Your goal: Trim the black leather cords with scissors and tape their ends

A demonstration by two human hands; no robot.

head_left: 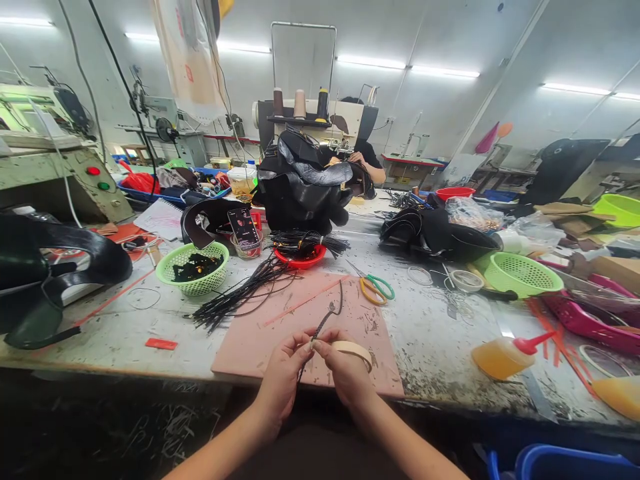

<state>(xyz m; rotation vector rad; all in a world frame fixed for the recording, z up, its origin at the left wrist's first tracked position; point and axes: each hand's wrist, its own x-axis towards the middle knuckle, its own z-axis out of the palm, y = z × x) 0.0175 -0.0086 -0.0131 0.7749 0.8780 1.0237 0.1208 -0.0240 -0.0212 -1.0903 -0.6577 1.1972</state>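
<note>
A thin black braided cord [325, 319] runs up from my hands over the pink board [240, 347], its far end bent. My left hand [286, 365] is closed, pinching the cord between thumb and fingers. Closed at the same spot, my right hand [347, 373] has its thumb tip against the cord. A roll of beige masking tape [361, 351] rests against the back of my right fingers; whether they hold it too, I cannot tell. Beyond the hands lie scissors [377, 290] with yellow and green handles. A bundle of black cords [233, 293] lies at the board's upper left.
A green basket [193, 285] of black pieces and a red bowl [300, 261] of cords stand behind the board. Black leather pieces [305, 193] are piled further back. Right are a glue bottle [505, 357] and a green basket [523, 273]. A person [370, 163] sits beyond.
</note>
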